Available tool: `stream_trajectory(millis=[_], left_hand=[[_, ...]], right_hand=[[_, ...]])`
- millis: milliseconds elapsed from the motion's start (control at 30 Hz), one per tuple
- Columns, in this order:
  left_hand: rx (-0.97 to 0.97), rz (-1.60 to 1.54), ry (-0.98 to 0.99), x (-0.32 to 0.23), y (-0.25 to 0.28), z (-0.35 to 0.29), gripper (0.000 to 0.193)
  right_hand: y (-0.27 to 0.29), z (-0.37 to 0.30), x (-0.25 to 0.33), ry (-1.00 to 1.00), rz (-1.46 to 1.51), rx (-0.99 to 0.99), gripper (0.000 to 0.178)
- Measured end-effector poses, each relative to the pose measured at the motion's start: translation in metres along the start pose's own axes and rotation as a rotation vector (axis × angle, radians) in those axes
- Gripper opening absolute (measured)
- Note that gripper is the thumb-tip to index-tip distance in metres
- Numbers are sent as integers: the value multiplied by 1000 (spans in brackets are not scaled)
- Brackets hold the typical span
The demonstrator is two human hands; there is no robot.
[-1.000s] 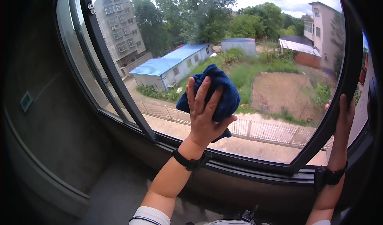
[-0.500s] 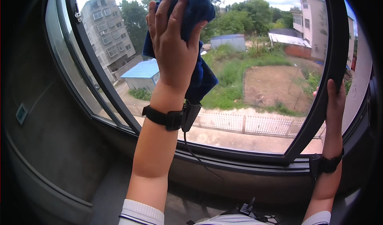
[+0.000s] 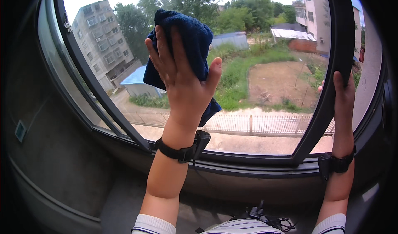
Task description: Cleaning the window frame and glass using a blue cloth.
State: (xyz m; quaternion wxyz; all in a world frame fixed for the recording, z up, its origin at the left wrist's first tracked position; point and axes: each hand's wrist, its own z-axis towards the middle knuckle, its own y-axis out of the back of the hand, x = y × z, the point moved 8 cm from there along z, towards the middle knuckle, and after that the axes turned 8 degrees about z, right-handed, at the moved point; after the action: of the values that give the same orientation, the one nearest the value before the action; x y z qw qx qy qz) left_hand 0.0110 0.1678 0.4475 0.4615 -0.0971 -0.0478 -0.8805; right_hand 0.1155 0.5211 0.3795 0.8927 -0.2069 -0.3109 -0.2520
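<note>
Cloth (image 3: 194,37), one, blue, beneath spread left hand (image 3: 182,76), right hand (image 3: 345,95) curled round one dark window frame (image 3: 342,31), two black wristbands (image 3: 174,152)

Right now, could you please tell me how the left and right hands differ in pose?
The left hand lies open against the blue cloth, while the right hand wraps round the dark window frame. The left hand is near mid-view, the right hand toward the right edge. Both wrists wear black straps.

Navy cloth (image 3: 194,41), black frame (image 3: 342,35), striped cuff (image 3: 155,224)
</note>
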Motion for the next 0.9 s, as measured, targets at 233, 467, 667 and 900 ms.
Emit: stream_trajectory(millis=[233, 467, 667, 900], left_hand=[[-144, -24, 249, 122, 4, -4, 65], [-275, -182, 921, 247, 25, -124, 66], [-141, -65, 819, 154, 18, -158, 67], [99, -137, 389, -12, 0, -153, 68]], right_hand=[[2, 0, -3, -2, -14, 5, 37], [10, 4, -14, -35, -21, -36, 41], [27, 11, -33, -33, -29, -39, 44], [57, 24, -48, 5, -138, -89, 45]])
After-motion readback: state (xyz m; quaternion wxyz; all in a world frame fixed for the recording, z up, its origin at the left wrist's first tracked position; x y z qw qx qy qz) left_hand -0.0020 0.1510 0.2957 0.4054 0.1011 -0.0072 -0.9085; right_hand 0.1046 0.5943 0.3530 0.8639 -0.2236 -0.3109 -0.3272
